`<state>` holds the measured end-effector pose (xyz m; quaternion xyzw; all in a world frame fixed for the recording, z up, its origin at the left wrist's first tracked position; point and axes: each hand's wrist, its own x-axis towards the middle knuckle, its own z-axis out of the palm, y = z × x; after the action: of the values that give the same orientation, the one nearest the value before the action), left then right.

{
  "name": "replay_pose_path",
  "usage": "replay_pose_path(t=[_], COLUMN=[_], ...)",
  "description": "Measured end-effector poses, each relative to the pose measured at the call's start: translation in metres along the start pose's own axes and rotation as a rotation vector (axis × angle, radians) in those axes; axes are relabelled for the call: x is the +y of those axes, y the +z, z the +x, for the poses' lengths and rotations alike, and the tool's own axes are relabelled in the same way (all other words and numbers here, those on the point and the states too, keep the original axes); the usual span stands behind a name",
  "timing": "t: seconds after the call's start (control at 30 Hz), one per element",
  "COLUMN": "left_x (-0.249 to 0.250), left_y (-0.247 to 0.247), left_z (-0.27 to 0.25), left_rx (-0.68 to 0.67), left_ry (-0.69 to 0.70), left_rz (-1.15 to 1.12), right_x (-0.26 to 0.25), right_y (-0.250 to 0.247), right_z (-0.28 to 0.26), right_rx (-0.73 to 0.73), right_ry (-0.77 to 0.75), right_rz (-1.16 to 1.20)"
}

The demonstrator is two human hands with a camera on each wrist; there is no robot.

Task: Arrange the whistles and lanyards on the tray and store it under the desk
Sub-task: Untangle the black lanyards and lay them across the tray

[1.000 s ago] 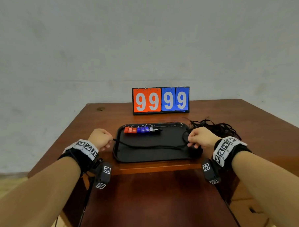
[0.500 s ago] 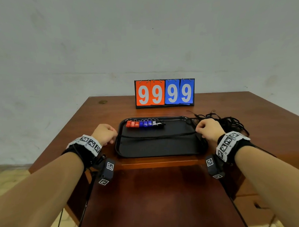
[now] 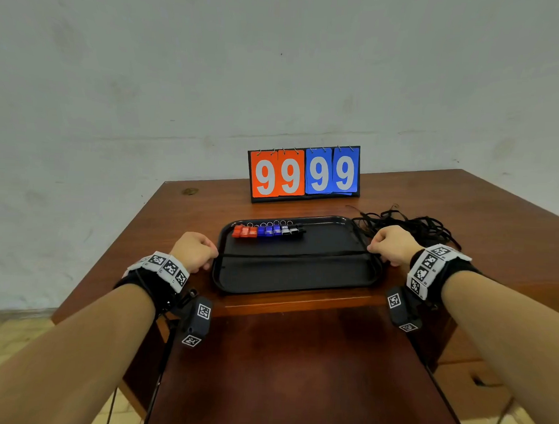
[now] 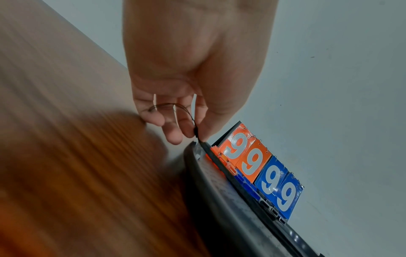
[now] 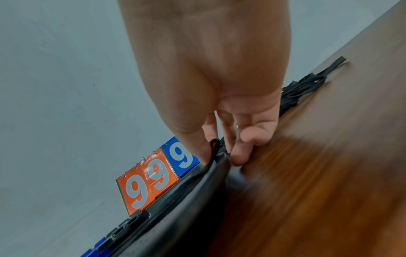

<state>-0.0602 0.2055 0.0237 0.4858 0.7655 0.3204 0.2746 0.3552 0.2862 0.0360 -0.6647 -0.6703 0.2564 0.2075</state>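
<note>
A black tray lies on the wooden desk. A row of red, blue and dark whistles sits along its far edge. One black lanyard is stretched straight across the tray from side to side. My left hand pinches its left end at the tray's left rim. My right hand pinches its right end at the right rim. A tangled pile of black lanyards lies on the desk just right of the tray.
An orange and blue flip scoreboard reading 99 99 stands behind the tray near the wall. A lower wooden surface extends below the desk's front edge. Tiled floor shows at the lower left.
The lanyard, slack and curved a second ago, is now pulled taut across the tray. Both hands moved apart to the tray's side rims and slightly farther from me.
</note>
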Motion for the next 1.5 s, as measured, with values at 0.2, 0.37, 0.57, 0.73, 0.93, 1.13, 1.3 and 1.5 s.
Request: replay_pose_path(t=[0.2,0.37,0.57,0.73,0.93,1.13,1.3,1.5], left_x=[0.002,0.005,0.028,0.068,0.117,0.164,0.193,0.212], left_y=[0.002,0.002,-0.004,0.011,0.058,0.113,0.154,0.183], left_z=[-0.006,-0.010,-0.021,-0.025,-0.028,-0.033,-0.029,-0.022], left_rx=[0.010,0.047,0.160,0.195,0.025,-0.126,-0.214,-0.294], left_ry=[-0.014,0.000,0.026,0.121,0.280,0.391,0.438,0.414], left_rz=[0.043,0.065,0.275,0.408,0.310,0.258,0.286,0.328], right_x=[0.001,-0.001,0.001,0.007,0.026,0.043,0.048,0.034], right_y=[0.002,-0.001,-0.015,-0.033,-0.053,-0.063,-0.063,-0.058], right_z=[-0.006,-0.011,-0.013,-0.015,-0.013,-0.002,0.010,0.025], right_rx=[0.020,0.017,0.070,0.119,0.111,0.056,-0.046,-0.216], right_ry=[-0.017,-0.012,-0.026,-0.039,-0.015,-0.051,-0.149,-0.275], right_rz=[-0.001,0.019,0.075,0.134,0.165,0.153,0.036,-0.172])
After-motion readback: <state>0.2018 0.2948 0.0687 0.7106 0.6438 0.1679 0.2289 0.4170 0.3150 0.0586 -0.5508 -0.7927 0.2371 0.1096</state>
